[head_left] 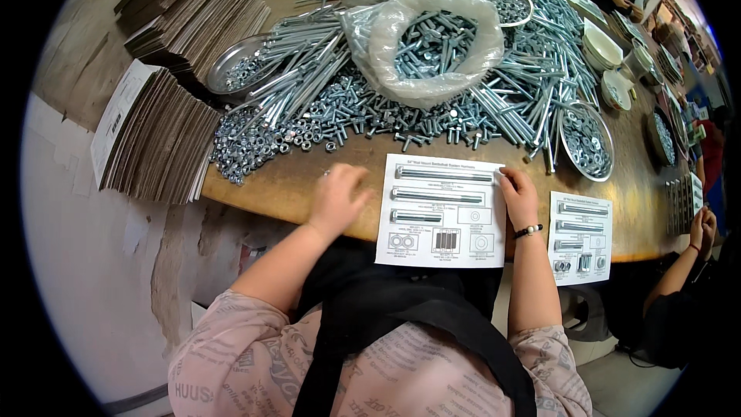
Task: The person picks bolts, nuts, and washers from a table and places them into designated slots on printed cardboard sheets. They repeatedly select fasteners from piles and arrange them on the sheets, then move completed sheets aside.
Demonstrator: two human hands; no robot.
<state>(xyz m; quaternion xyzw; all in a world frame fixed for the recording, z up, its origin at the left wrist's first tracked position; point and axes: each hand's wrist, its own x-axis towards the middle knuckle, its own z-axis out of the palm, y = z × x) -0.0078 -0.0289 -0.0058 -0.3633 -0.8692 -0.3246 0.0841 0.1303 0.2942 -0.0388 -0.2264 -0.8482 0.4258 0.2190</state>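
Paper sheets: two. One white sheet (441, 211) lies on the wooden table (270, 181) in front of the person. A second sheet (580, 235) lies to its right.
Metal bowls: three seen with small parts, one (234, 64) at the left, one (587, 141) at the right.
Bolts: too many to count, in a big pile (463, 100).
Plastic bag: one (434, 42), full of bolts.
Left hand (336, 199): fingers curled loosely, resting on the table just left of the white sheet; if it holds something, it cannot be seen.
Right hand (519, 197): fingers bent, fingertips pressing the white sheet's right edge.

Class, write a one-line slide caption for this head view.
Both hands, left hand and right hand, rest beside a printed parts sheet before heaped bolts.
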